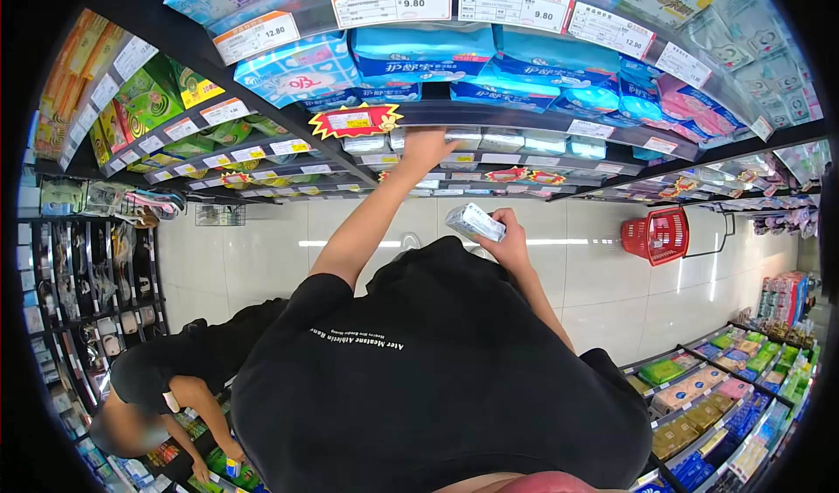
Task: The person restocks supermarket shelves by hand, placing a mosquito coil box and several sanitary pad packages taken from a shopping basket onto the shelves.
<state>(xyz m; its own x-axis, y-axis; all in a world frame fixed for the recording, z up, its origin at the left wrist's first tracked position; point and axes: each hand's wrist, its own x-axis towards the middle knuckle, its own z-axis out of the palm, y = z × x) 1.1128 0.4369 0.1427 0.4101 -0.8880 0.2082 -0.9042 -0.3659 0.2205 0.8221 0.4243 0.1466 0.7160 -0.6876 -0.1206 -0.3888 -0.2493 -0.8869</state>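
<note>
Reaching low under the shelf (498, 115) should avoid knocks; left hand (426, 149) grip cannot be told, right hand (509, 241) grips a packet (473, 222).

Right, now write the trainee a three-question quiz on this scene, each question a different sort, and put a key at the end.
1. Which hand holds the small white pack?
2. True or false: the basket is blue.
3. Fill in the missing word: the left hand reaches in under a ____.

Key:
1. The right hand.
2. False; the basket is red.
3. shelf
</note>
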